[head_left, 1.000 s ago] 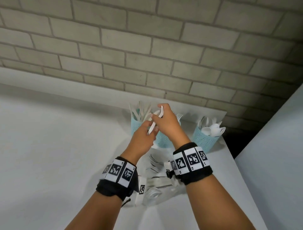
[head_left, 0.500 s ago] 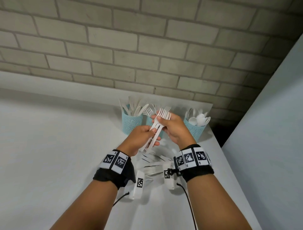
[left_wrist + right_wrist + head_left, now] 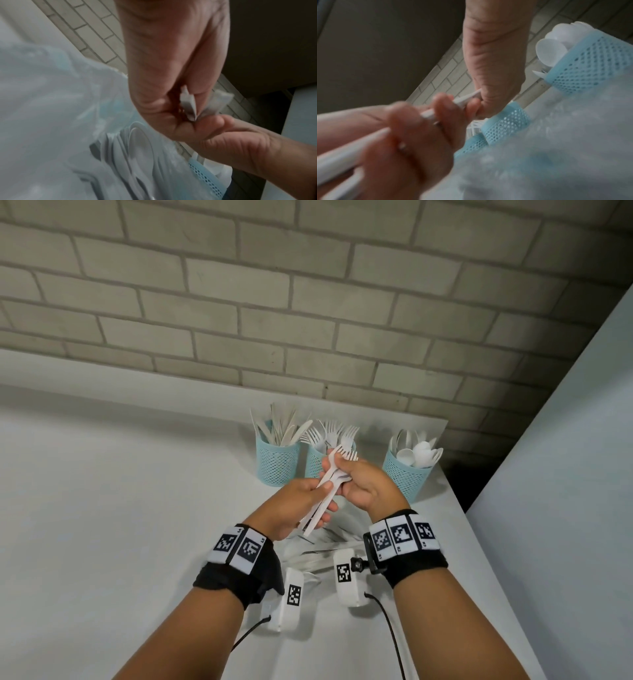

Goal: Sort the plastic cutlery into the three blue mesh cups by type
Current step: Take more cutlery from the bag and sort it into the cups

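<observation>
Forearms reach in from six o'clock of the head view, each with a black wrist strap bearing black-and-white code tags. Between the wrists, loose white cutlery lies on the white table, partly hidden by the two white camera pods.

Just beyond, at the centre, both hands share a small bundle of white forks. The left hand curls its fingers round the handle ends, which point toward seven o'clock. The right hand closes round the bundle higher up, and the tines stick out past its fingers toward one o'clock. The wrist views are blurred but show the handles pinched between fingers.

Farther out stand three blue mesh cups in a row. The knife cup sits at eleven o'clock of the hands, with blades fanned upward. The fork cup stands directly behind the held forks, just beside the knife cup. The spoon cup stands at two o'clock, apart from the others. A brick wall rises behind the table.
</observation>
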Motion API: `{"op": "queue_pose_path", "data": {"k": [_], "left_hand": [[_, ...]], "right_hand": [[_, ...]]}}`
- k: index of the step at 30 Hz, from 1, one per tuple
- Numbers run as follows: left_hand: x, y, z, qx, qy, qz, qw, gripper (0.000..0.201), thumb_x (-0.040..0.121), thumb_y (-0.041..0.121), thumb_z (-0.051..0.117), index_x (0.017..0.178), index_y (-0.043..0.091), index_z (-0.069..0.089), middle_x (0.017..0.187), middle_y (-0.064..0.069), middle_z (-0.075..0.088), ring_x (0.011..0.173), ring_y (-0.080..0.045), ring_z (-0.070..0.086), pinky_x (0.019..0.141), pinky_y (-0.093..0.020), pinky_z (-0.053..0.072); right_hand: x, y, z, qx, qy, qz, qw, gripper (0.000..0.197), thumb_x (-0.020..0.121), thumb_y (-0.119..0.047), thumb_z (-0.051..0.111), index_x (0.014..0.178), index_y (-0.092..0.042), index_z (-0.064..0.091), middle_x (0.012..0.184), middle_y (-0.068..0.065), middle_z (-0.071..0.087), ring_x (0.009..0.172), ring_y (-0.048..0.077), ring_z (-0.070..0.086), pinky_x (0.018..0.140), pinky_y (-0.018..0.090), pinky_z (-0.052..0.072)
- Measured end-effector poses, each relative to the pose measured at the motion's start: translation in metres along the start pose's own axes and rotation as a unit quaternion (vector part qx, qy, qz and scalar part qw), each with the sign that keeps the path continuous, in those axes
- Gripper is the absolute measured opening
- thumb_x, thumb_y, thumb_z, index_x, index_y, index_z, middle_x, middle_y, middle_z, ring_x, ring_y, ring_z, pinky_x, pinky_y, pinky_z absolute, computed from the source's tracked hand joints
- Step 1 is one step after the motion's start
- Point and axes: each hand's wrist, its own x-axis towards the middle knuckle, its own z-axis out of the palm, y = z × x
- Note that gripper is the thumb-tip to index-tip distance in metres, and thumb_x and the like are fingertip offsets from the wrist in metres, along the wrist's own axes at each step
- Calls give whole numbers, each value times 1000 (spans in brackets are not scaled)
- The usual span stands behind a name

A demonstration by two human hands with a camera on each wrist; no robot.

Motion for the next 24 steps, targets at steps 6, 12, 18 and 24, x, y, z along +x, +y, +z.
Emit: {"op": "queue_pose_path", "data": {"k": [6,12,18,24], "left_hand": [[6,7,-5,53,77,12,996,24,98,16,47,110,2,61,68,1,56,47,-2,49,46,-12,41],[2,12,-19,282,182,96,937,9,87,24,64,82,19,60,79,9,59,80,-8,55,69,-16,42],[-8,16,-34,465,15,-32,885,20,79,32,72,91,16,72,107,6,61,105,-14,53,92,-28,40],[-10,12,-41,481,26,-61,874,29,82,20,70,111,16,69,122,0,58,114,-17,53,89,-22,38]], "right_hand": [[22,-51,-2,57,189,-137,971,20,101,-3,30,91,0,47,69,12,49,57,20,50,63,26,52],[33,-69,4,-65,245,-405,878,12,102,-11,31,99,-13,43,84,5,58,69,11,61,61,16,50],[60,-21,10,-230,195,-391,870,9,100,-10,37,95,-10,44,83,3,58,78,17,60,70,22,50],[60,-15,10,-370,186,-423,806,34,92,-4,49,126,-9,48,126,9,51,112,17,46,92,20,38]]}}
